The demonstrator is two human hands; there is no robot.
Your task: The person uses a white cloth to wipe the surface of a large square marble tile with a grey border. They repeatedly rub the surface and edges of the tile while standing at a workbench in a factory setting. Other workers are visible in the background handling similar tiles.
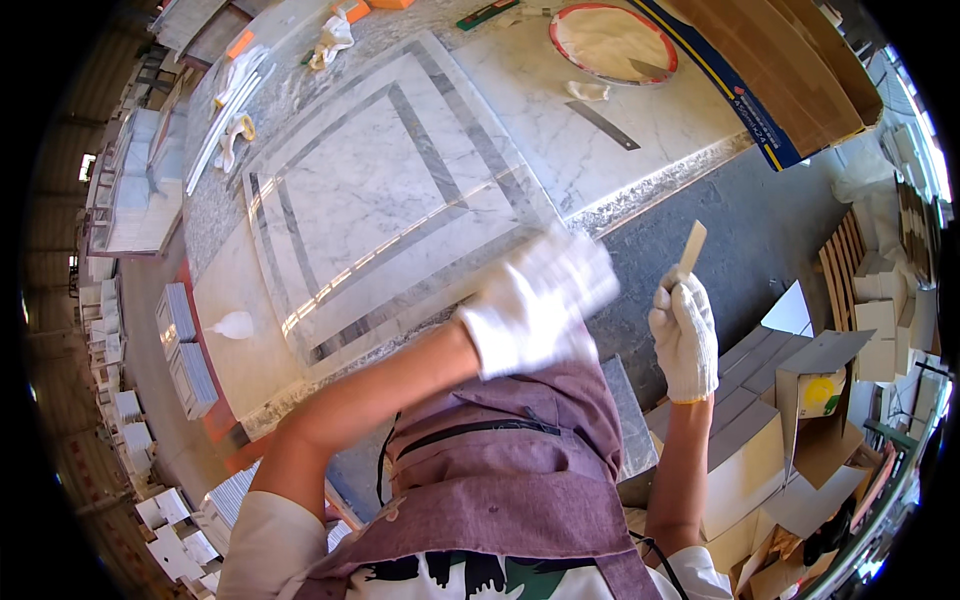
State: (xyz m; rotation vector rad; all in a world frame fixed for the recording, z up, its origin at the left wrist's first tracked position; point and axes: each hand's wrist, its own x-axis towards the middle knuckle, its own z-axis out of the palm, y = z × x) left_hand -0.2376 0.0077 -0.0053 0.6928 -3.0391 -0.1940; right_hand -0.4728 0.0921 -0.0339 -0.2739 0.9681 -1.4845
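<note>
My right hand (685, 340), in a white knit glove, is raised to the right of my apron and closed on a short, flat, pale yellow strip (692, 248) that points upward. Its exact kind cannot be made out. My left hand (545, 305), also gloved in white, crosses in front of me over the near right corner of the stone panel. Motion smears its fingers. Grey bands form nested frames on the white marble panel (370, 190), which lies flat on the worktable.
A red-rimmed round tray (612, 42) of beige material sits at the back, near a flat metal blade (603, 125). A cardboard box (800, 60) stands far right. White squeeze bottle (233, 325) lies left. Opened cartons (770, 420) crowd the floor at right.
</note>
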